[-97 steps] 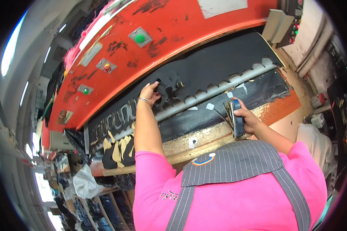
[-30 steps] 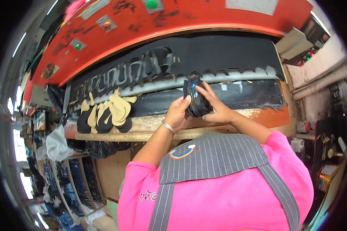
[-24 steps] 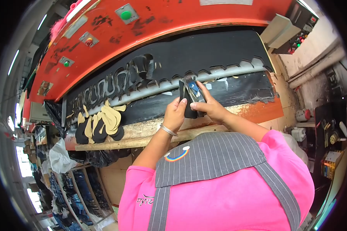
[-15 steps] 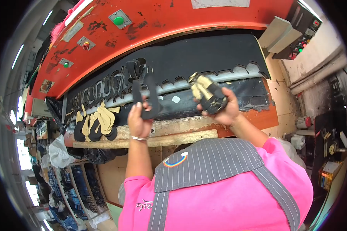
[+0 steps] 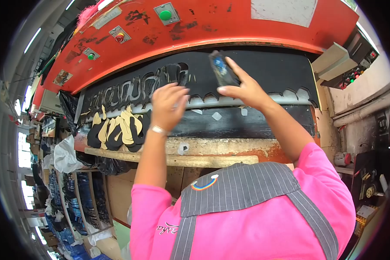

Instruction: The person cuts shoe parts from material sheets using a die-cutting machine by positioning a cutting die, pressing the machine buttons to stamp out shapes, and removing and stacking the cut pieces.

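My right hand (image 5: pixel 249 89) grips a dark block-like piece with a blue patch (image 5: pixel 219 65), thumb on one side and fingers on the other. It is tilted over the black sheet (image 5: pixel 281 69), and blur hides its exact kind. My left hand (image 5: pixel 170 104) hovers over the sheet's near edge, beside a few dark upright pieces (image 5: pixel 173 73). Its fingers are bent and smeared, and I cannot make out anything in them. Curved cut-outs (image 5: pixel 123 93) run along the left of the sheet. Below them lies a pile of beige and black cut pieces (image 5: pixel 128 125).
A red machine beam (image 5: pixel 195 26) with green and red buttons spans the back. A worn wooden ledge (image 5: pixel 203 160) borders the near side. White scraps (image 5: pixel 216 116) lie on the dark bed. At the right stands a control box (image 5: pixel 359 56); plastic bags (image 5: pixel 67 154) hang at the left.
The black pieces held in my left hand have left it, and that hand has moved up over the sheet. My right hand has moved away from me; a blue-patched dark face now shows in its grip.
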`<state>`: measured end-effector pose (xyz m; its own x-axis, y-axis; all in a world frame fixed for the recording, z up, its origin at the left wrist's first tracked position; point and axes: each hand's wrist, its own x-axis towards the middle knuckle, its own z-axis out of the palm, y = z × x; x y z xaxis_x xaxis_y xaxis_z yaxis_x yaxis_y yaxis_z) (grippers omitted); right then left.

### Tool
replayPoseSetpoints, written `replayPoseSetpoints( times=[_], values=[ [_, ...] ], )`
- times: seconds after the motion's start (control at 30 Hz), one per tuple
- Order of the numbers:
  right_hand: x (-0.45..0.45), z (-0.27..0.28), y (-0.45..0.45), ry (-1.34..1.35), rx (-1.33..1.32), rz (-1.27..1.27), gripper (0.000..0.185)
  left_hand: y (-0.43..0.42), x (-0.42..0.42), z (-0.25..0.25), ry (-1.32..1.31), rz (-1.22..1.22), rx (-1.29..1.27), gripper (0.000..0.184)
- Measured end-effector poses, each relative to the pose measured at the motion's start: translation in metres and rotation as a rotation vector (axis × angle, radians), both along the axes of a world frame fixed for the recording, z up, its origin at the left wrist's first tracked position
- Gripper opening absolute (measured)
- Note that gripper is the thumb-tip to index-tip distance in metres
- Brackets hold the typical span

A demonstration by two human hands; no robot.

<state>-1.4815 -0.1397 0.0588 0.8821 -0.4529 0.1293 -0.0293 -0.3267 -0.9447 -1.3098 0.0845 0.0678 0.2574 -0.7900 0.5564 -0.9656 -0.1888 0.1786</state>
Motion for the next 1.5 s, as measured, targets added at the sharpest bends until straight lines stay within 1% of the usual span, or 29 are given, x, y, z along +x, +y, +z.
replayPoseSetpoints(
  times=[0.03, 0.1, 0.13, 0.17, 0.23, 0.27, 0.3, 0.37, 0.4, 0.43, 0.47, 0.5, 0.6, 0.67, 0.73, 0.93, 1.13, 1.23, 1.33, 1.43, 1.47, 1.5],
  values=[
    [0.020, 0.002, 0.004, 0.029, -0.158, -0.027, 0.103, -0.017, 0.001, -0.004, -0.075, -0.066, 0.063, 0.028],
    [0.060, 0.002, 0.019, 0.174, -0.379, -0.103, 0.099, -0.039, 0.018, -0.033, -0.088, 0.130, 0.209, 0.034],
    [0.081, -0.008, 0.028, 0.239, -0.505, -0.168, 0.097, -0.042, 0.036, -0.052, -0.006, 0.243, 0.374, 0.045],
    [0.098, -0.020, 0.034, 0.302, -0.570, -0.201, 0.096, -0.040, 0.046, -0.070, 0.127, 0.242, 0.391, 0.049],
    [0.121, -0.052, 0.038, 0.506, -0.619, -0.172, 0.095, -0.035, 0.065, -0.099, 0.388, 0.235, 0.428, 0.056],
    [0.127, -0.067, 0.041, 0.527, -0.678, -0.197, 0.095, -0.029, 0.068, -0.112, 0.335, 0.194, 0.391, 0.064],
    [0.126, -0.069, 0.042, 0.489, -0.701, -0.193, 0.096, -0.023, 0.068, -0.112, 0.323, 0.135, 0.371, 0.069],
    [0.113, -0.070, 0.034, 0.417, -0.758, -0.172, 0.099, -0.021, 0.067, -0.115, 0.257, 0.118, 0.365, 0.073],
    [0.108, -0.080, 0.025, 0.380, -0.709, -0.165, 0.102, -0.023, 0.068, -0.121, 0.234, 0.104, 0.316, 0.071],
    [0.105, -0.085, 0.021, 0.348, -0.780, -0.187, 0.098, -0.028, 0.066, -0.122, 0.217, 0.149, 0.333, 0.070],
    [0.105, -0.091, 0.019, 0.308, -0.770, -0.223, 0.096, -0.032, 0.067, -0.122, 0.226, 0.154, 0.337, 0.070],
    [0.105, -0.091, 0.020, 0.264, -0.764, -0.258, 0.094, -0.035, 0.067, -0.123, 0.232, 0.160, 0.338, 0.070],
    [0.113, -0.088, 0.029, 0.262, -0.833, -0.297, 0.092, -0.039, 0.067, -0.124, 0.185, 0.191, 0.324, 0.072],
    [0.112, -0.093, 0.032, 0.231, -0.866, -0.315, 0.092, -0.037, 0.067, -0.128, 0.150, 0.202, 0.274, 0.074],
    [0.114, -0.096, 0.032, 0.173, -0.903, -0.319, 0.094, -0.034, 0.068, -0.124, 0.187, 0.174, 0.272, 0.076],
    [0.114, -0.098, 0.033, 0.144, -0.998, -0.285, 0.096, -0.035, 0.071, -0.122, 0.199, 0.143, 0.274, 0.075],
    [0.114, -0.101, 0.030, 0.125, -1.011, -0.262, 0.093, -0.035, 0.072, -0.116, 0.194, 0.127, 0.279, 0.079],
    [0.112, -0.102, 0.033, 0.180, -1.015, -0.257, 0.093, -0.035, 0.071, -0.115, 0.193, 0.135, 0.331, 0.080],
    [0.114, -0.102, 0.034, 0.186, -1.026, -0.238, 0.096, -0.036, 0.069, -0.115, 0.192, 0.161, 0.358, 0.080],
    [0.108, -0.104, 0.039, 0.209, -1.040, -0.279, 0.097, -0.033, 0.066, -0.112, 0.156, 0.170, 0.331, 0.080],
    [0.106, -0.103, 0.042, 0.177, -0.928, -0.269, 0.101, -0.032, 0.063, -0.113, 0.159, 0.172, 0.327, 0.080],
    [0.103, -0.104, 0.046, 0.160, -0.886, -0.313, 0.102, -0.031, 0.061, -0.114, 0.149, 0.181, 0.313, 0.080]
  ],
)
